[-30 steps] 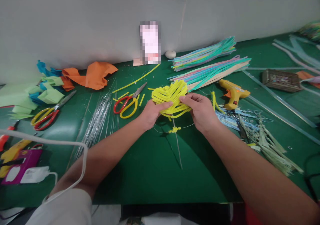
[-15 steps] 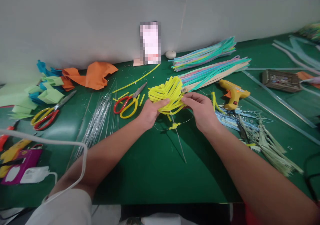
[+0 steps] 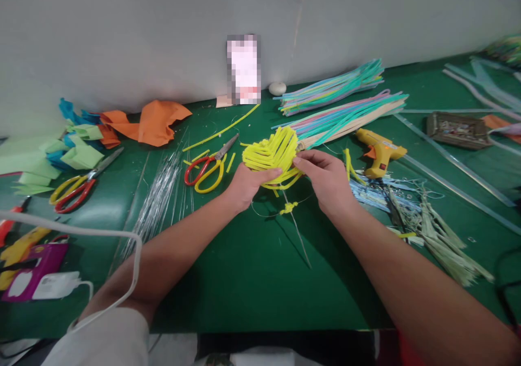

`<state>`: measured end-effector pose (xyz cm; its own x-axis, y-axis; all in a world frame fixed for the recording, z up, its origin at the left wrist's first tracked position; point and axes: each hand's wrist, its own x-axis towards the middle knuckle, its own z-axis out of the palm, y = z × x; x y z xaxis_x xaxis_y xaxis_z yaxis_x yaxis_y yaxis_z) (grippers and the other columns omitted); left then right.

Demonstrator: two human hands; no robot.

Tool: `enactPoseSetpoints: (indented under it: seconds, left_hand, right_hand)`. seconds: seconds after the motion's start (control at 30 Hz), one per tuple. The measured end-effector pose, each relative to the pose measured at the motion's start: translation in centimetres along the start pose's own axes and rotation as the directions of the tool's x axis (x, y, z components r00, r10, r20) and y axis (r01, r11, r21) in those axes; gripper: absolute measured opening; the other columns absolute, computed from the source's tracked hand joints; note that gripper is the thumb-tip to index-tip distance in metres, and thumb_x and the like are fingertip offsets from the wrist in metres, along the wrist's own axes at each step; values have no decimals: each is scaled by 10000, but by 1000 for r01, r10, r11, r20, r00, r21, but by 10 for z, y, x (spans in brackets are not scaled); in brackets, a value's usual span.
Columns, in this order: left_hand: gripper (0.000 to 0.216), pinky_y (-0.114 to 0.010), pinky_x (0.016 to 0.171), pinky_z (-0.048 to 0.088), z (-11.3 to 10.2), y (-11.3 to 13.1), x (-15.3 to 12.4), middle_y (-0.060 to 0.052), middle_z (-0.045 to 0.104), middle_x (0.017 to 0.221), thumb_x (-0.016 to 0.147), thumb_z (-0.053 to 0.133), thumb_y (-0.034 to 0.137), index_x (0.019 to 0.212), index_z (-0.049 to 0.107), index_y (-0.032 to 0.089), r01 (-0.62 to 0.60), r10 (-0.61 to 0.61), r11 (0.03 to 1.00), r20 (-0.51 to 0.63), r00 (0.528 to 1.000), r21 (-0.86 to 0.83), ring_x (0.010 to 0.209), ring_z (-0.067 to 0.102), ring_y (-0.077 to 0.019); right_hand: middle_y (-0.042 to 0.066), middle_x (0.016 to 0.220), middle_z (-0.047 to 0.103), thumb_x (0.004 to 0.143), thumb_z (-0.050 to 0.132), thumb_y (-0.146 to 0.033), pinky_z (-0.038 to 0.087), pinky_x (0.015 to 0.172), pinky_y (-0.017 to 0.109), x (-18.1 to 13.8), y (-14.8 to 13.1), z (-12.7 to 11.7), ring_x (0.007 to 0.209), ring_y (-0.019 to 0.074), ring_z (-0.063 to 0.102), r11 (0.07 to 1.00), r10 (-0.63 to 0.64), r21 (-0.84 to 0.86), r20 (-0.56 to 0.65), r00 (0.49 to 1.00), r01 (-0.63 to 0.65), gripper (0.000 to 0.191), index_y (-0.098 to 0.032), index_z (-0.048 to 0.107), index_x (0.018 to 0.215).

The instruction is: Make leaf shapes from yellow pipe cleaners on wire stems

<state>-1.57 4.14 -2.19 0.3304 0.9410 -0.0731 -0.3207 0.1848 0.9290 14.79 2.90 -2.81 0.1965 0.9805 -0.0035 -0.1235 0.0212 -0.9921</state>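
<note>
Between my hands is a leaf-like piece of bent yellow pipe cleaners [image 3: 273,152], held above the green table. My left hand [image 3: 248,184] grips its left and lower side, the thumb lying across the front. At its right edge my right hand [image 3: 323,173] pinches the yellow strands between thumb and fingertips. A thin wire stem [image 3: 302,242] hangs down from the piece, with a small yellow twisted knot [image 3: 288,208] partway along it. Fine looped wire runs out on both sides of the knot. Left of my left hand lie red-and-yellow-handled scissors [image 3: 209,169] among short yellow offcuts.
Bundles of coloured pipe cleaners [image 3: 334,92] lie behind. A yellow glue gun [image 3: 380,152] and clear glue sticks [image 3: 459,173] are at right. Loose silvery wires [image 3: 157,192], second scissors [image 3: 83,187] and orange paper [image 3: 158,123] are at left. A white cable [image 3: 137,257] crosses my left forearm.
The yellow piece has tilted slightly, its stem and knot swinging a little to the right. My left thumb has slid right across its front. Both hands keep their hold.
</note>
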Motion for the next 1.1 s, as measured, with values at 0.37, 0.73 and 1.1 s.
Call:
enactPoseSetpoints:
  seconds: [0.37,0.73,1.1]
  left_hand:
    - [620,-488,1004,504,3,1,-2,-104,696,1213,596,867,266,1185,683,208,-2,2,1000,-16,1000,21,1144,642,-312]
    - [638,-497,1024,485,3,1,-1,-97,691,1224,605,863,304,1207,670,222,7,-7,1000,-19,1000,2,1163,630,-312]
    - [576,-479,1027,489,4,2,-2,-99,680,1243,610,854,266,1159,696,201,29,-29,999,7,1000,-19,1173,625,-307]
  right_hand:
    - [8,710,686,600,829,-390,489,632,286,1,-4,1,674,148,607,975,205,80,20,979,-206,228,-209,727,695]
    - [-5,662,670,612,827,-384,484,640,281,0,-4,2,640,141,603,971,210,98,106,972,-220,218,-210,729,699]
    - [-27,692,670,617,801,-259,493,714,272,-4,-7,8,679,123,607,961,157,228,9,987,-155,114,-218,709,670]
